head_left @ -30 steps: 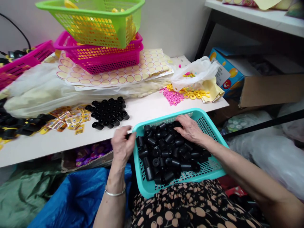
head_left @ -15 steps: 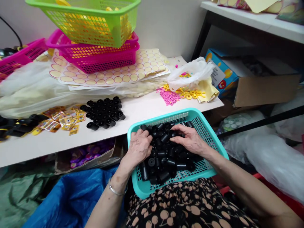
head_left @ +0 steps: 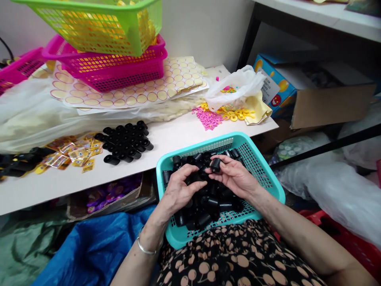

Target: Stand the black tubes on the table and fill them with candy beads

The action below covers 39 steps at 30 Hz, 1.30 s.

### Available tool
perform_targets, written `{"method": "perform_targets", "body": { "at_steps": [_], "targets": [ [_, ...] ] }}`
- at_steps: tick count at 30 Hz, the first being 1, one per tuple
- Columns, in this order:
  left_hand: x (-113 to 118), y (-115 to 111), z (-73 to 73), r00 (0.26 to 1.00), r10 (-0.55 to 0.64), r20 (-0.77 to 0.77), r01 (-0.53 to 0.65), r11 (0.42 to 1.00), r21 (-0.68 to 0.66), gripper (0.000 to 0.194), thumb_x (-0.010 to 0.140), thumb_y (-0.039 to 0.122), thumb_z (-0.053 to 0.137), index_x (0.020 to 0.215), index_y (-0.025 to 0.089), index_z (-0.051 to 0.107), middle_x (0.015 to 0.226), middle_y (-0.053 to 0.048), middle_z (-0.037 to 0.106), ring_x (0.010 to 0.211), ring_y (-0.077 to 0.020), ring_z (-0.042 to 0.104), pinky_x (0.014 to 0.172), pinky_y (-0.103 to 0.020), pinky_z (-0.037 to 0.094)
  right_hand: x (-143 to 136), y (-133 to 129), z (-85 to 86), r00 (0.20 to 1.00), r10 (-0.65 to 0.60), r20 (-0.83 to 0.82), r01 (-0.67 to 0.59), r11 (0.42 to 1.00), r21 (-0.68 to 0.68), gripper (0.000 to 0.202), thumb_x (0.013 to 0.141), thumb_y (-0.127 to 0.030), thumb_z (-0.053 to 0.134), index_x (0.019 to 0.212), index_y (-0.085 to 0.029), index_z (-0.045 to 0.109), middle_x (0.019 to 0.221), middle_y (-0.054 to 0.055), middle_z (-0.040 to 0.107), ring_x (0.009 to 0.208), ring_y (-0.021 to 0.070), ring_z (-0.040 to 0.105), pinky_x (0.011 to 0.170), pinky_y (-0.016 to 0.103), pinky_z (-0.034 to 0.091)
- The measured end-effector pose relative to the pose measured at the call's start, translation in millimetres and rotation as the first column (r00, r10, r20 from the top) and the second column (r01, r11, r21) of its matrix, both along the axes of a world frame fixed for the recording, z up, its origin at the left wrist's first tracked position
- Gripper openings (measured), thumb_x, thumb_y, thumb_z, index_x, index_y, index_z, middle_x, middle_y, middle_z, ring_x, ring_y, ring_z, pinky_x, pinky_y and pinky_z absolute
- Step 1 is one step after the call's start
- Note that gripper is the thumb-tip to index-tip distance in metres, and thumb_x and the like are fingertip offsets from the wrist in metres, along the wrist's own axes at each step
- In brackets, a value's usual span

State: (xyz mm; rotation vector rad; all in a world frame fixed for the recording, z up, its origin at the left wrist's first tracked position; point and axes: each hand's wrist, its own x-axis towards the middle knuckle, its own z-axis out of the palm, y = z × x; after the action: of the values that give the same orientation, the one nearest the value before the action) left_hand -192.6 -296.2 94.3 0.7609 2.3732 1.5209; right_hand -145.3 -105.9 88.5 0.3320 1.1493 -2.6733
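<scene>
A turquoise basket [head_left: 268, 174] on my lap holds a heap of small black plastic cylinders [head_left: 204, 220]. Between the thumb and fingers of my right hand [head_left: 238, 176] is one black cylinder [head_left: 216, 165], raised just above the heap. My left hand [head_left: 180, 190], with a metal bangle at its wrist, hovers over the left part of the heap. Its thumb and forefinger are apart, with dark parts visible behind the gap. On the white table, a cluster of black cylinders [head_left: 126, 141] stands close together, mostly upright.
Small foil packets [head_left: 76, 153] lie left of the cluster. Behind are printed circle sheets [head_left: 119, 104], a magenta basket [head_left: 104, 79] and a green basket [head_left: 131, 39]. Pink beads [head_left: 208, 119] and yellow rings [head_left: 238, 114] lie beside a plastic bag [head_left: 235, 85]. An open carton [head_left: 330, 107] stands right.
My right hand has lifted a black cylinder slightly out of the heap. My left hand has turned and moved right, its thumb and forefinger now spread. The view has shifted slightly.
</scene>
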Motion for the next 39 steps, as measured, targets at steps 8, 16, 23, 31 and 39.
{"method": "perform_targets", "body": {
  "at_steps": [8,16,23,31,39],
  "targets": [
    [8.4,18.4,0.2,0.985,-0.010,0.173,-0.003,0.997,0.075,0.022,0.069,0.026,0.074,0.087,0.017,0.064,0.080,-0.001,0.058,0.075,-0.0140,0.053,0.067,-0.026,0.043,5.8,-2.5,-4.1,0.994,-0.092,-0.050,0.099,0.982,0.160,0.028,0.068,-0.024,0.076,0.093,-0.021,0.064,0.084,-0.001,0.061,0.074,0.0099,0.056,0.068,0.022,0.048],
    [7.2,15.3,3.0,0.983,-0.002,0.182,-0.012,0.997,0.076,0.020,0.066,0.023,0.075,0.084,0.018,0.067,0.079,-0.001,0.059,0.075,-0.0146,0.054,0.068,-0.027,0.042,9.2,0.2,-10.6,0.973,-0.065,-0.222,0.163,0.871,0.463,0.030,0.070,-0.025,0.075,0.097,-0.023,0.063,0.092,0.001,0.062,0.086,0.0141,0.057,0.079,0.028,0.046],
    [5.1,13.9,0.4,0.973,-0.082,0.216,0.061,0.993,0.099,0.027,0.069,0.032,0.074,0.092,0.020,0.070,0.080,-0.002,0.059,0.077,-0.0157,0.055,0.070,-0.028,0.044,10.9,-4.9,-8.0,0.960,0.013,-0.280,0.147,0.828,0.541,0.028,0.069,-0.027,0.076,0.096,-0.025,0.067,0.091,0.001,0.063,0.085,0.0168,0.060,0.079,0.033,0.050],
    [7.5,3.6,-6.9,0.986,0.013,0.167,-0.030,0.994,0.102,0.033,0.068,0.025,0.073,0.100,0.021,0.064,0.088,-0.002,0.061,0.082,-0.0156,0.057,0.074,-0.028,0.047,17.4,-6.8,0.4,0.850,0.437,-0.294,0.005,0.551,0.835,0.061,0.078,-0.038,0.067,0.134,-0.025,0.047,0.143,0.010,0.041,0.132,0.0289,0.035,0.109,0.052,0.029],
    [-46.4,-93.8,-37.2,0.320,0.942,-0.103,-0.919,0.335,0.206,0.049,0.058,0.036,0.075,0.100,0.014,0.063,0.077,0.000,0.058,0.064,-0.0121,0.052,0.063,-0.027,0.046,-5.5,14.2,-12.9,0.948,0.220,-0.228,0.143,0.346,0.927,0.022,0.082,-0.030,0.058,0.102,-0.021,0.059,0.100,0.005,0.058,0.090,0.0194,0.057,0.078,0.037,0.049]
  ]
}}
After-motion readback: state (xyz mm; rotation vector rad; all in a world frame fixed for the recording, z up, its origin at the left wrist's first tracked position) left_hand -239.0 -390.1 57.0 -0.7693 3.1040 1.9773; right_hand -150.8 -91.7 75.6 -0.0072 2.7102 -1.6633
